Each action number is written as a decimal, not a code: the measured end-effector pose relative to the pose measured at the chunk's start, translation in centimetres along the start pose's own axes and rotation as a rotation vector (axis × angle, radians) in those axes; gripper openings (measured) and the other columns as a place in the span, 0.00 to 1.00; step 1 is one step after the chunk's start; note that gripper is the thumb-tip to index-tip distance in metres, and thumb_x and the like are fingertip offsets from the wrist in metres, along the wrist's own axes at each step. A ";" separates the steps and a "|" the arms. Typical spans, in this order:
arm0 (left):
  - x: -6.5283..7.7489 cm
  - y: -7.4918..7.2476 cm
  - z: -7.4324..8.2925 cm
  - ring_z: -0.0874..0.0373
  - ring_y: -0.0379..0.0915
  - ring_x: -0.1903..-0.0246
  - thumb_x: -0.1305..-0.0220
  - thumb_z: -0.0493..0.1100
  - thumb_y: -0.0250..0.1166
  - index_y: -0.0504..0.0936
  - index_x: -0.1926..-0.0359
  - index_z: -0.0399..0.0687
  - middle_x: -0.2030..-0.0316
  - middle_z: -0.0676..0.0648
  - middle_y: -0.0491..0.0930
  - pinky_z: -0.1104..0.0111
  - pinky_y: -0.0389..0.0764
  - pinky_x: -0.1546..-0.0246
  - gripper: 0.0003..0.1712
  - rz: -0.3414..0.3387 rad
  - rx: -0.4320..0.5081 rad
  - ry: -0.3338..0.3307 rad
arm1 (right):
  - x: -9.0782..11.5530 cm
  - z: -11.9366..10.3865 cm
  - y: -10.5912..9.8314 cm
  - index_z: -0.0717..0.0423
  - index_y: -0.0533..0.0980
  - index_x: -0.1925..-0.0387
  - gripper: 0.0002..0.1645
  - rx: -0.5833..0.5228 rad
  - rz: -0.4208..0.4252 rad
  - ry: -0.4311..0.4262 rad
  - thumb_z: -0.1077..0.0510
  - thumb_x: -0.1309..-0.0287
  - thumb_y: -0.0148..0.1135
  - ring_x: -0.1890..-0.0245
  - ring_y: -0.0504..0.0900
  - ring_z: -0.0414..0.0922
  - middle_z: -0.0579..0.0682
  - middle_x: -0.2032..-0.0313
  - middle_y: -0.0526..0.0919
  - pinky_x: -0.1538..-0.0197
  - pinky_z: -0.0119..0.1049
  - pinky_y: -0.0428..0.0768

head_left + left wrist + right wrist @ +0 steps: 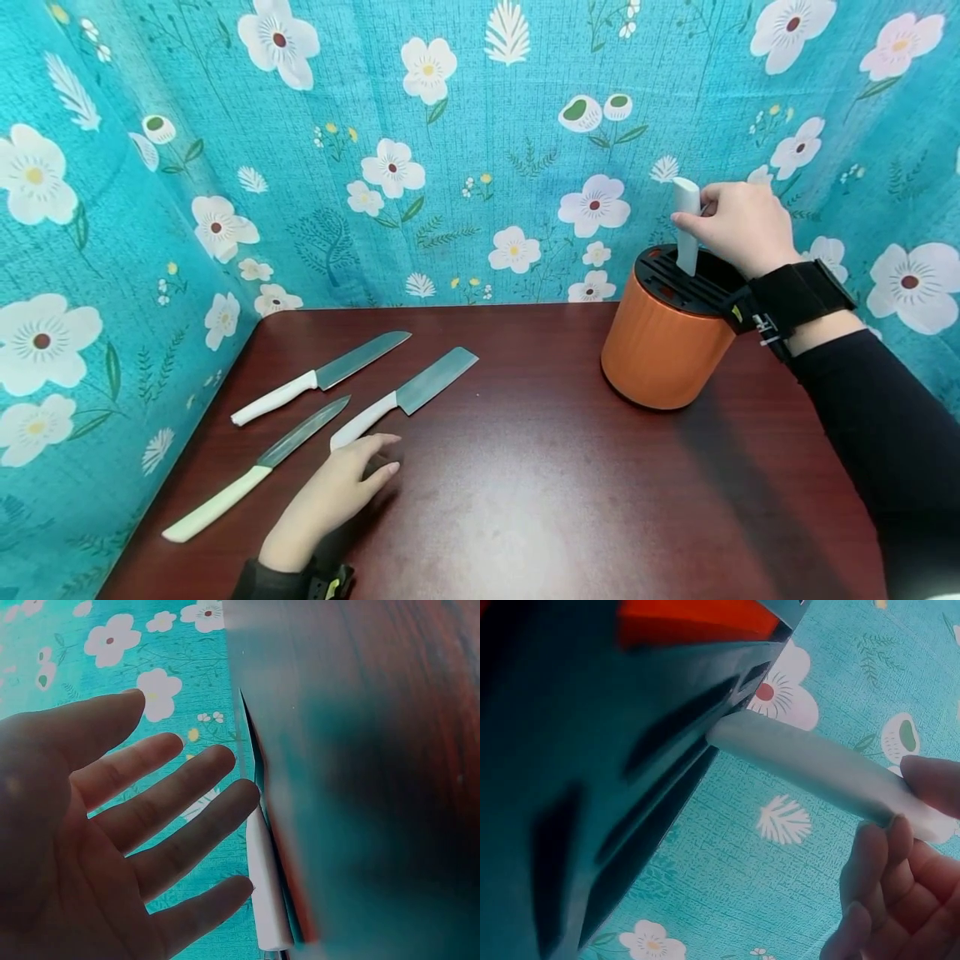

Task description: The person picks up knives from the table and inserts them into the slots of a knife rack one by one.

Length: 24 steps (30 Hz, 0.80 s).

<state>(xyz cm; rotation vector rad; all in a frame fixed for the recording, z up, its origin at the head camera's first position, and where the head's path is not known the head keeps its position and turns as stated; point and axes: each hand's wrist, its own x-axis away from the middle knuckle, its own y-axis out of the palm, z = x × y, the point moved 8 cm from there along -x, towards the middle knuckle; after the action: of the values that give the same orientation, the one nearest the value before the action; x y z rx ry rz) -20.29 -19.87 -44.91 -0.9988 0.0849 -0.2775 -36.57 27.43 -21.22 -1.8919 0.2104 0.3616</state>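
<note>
Nearest, the left hand (330,500) holds nothing, its fingers loosely spread beside the handle of the white-handled cleaver (408,400); whether they touch it is unclear. A careless forward slide of that hand could bring fingertips onto the cleaver's blade. Left of it, the green-handled knife (258,472) lies on the dark wooden table (540,467), and a bit farther the white-handled santoku (322,379); all three blades point away, and the cleaver lies between the other two and the block.

Well apart to the right stands the orange knife block (663,350). Above it the right hand (750,225) pinches a pale knife handle (687,229) near its top, its lower end at the slotted lid. A grip so high might let the handle twist and jam in the slot. The black wrist strap (802,296) overlaps the block's rim and could nudge it. Floral cloth (465,108) hangs behind.
</note>
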 end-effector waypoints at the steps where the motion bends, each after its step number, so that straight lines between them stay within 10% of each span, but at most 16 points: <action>1: 0.0 0.1 -0.1 0.48 0.81 0.45 0.28 0.44 0.63 0.78 0.37 0.44 0.41 0.44 0.81 0.52 0.81 0.47 0.21 0.001 0.000 -0.001 | 0.0 0.0 0.1 0.58 0.79 0.67 0.24 0.003 -0.003 0.001 0.40 0.33 0.61 0.76 0.71 0.50 0.54 0.81 0.77 0.77 0.43 0.64; 10: 0.1 0.0 -0.4 0.46 0.80 0.43 0.29 0.44 0.63 0.78 0.38 0.43 0.42 0.43 0.82 0.50 0.81 0.46 0.22 -0.006 -0.010 -0.012 | 1.4 -1.5 -1.2 0.59 0.76 0.38 0.31 -0.028 0.063 0.037 0.40 0.29 0.55 0.70 0.77 0.56 0.66 0.58 0.84 0.77 0.43 0.68; 17: -0.3 -0.3 0.1 0.47 0.81 0.44 0.28 0.45 0.62 0.77 0.37 0.42 0.41 0.43 0.81 0.52 0.82 0.47 0.22 -0.028 0.008 0.002 | 6.5 -8.2 -0.1 0.51 0.84 0.59 0.15 -0.106 0.130 -0.171 0.46 0.32 0.58 0.82 0.71 0.44 0.51 0.76 0.83 0.81 0.38 0.64; 24: -1.0 -1.7 0.1 0.45 0.82 0.46 0.28 0.45 0.62 0.76 0.36 0.41 0.40 0.41 0.80 0.51 0.83 0.49 0.24 -0.014 -0.038 0.011 | 11.1 -11.8 7.0 0.45 0.79 0.73 0.10 -0.122 -0.061 -0.320 0.49 0.34 0.64 0.82 0.69 0.39 0.42 0.83 0.73 0.79 0.34 0.64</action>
<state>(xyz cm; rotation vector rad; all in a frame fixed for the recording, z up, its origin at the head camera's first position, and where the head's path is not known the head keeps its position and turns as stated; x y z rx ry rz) -21.52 -20.37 -43.45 -1.0364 0.0936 -0.2951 -26.71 14.30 -27.62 -1.9244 -0.0856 0.6397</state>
